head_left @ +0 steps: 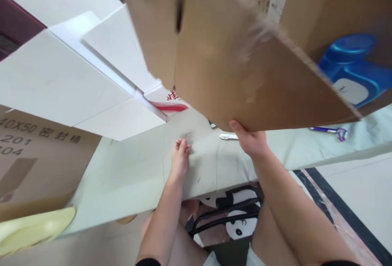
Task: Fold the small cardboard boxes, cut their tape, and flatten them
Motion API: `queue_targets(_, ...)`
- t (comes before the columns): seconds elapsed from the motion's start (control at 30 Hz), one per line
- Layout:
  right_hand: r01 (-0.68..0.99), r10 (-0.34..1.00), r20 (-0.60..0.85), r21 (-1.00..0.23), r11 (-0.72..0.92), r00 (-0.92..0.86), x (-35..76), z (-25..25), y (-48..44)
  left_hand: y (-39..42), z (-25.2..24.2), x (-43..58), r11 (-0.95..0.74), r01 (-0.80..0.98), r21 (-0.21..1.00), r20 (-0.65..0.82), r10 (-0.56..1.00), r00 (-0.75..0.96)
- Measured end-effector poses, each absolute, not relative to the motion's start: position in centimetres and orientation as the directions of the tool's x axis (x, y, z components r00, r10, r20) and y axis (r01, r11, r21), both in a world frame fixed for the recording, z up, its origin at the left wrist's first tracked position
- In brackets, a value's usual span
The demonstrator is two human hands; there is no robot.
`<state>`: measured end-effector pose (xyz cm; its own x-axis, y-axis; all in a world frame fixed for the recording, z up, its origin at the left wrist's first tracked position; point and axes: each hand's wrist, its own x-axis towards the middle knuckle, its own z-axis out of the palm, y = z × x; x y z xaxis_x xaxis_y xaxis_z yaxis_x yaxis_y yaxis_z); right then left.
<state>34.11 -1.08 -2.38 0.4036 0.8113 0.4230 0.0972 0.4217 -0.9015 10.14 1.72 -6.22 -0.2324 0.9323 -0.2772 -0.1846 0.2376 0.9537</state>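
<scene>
A brown cardboard box [226,66] is tilted up in front of me, filling much of the upper view. My right hand [252,140] grips its lower edge, thumb on the near face. My left hand [181,148] is low over the cloth-covered table [128,176], fingers curled together; whatever they may hold is too small to make out. Between the hands, partly behind the right one, lies a white slim-handled tool [228,136]. A small dark item [212,125] shows just under the box edge.
White box panels [64,82] stand open at left, above a printed brown carton [30,156]. A pale yellow object [36,229] juts in at lower left. At right are a purple-handled peeler [329,130] and a blue bottle [352,70]. A panda-patterned seat [241,225] is below.
</scene>
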Motion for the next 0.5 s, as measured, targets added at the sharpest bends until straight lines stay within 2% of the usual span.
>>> queue_targets(0.1,0.101,0.574,0.387,-0.879,0.466,0.721,35.6,-1.9,-0.5,1.3,-5.8,12.5,0.289,-0.127,0.949,-0.302,0.949,-0.092)
queue_targets(0.17,0.120,0.438,0.343,-0.879,0.461,0.831,36.4,-1.3,-0.1,1.5,-5.1,14.6,0.324,-0.099,0.941,-0.323,0.946,0.025)
queue_targets(0.23,0.137,0.371,0.295,-0.908,0.397,0.881,37.0,-0.8,0.1,2.1,-4.2,17.3,0.356,-0.087,0.930,-0.342,0.929,0.143)
queue_targets(0.37,0.067,0.452,0.161,-0.974,0.218,0.877,37.6,-0.6,0.4,4.0,-2.9,23.5,0.443,-0.101,0.891,-0.390,0.860,0.330)
queue_targets(0.5,-0.073,0.557,0.041,-0.981,0.181,0.829,38.0,-1.8,1.0,5.3,-2.3,28.1,0.595,-0.174,0.784,-0.450,0.739,0.501)
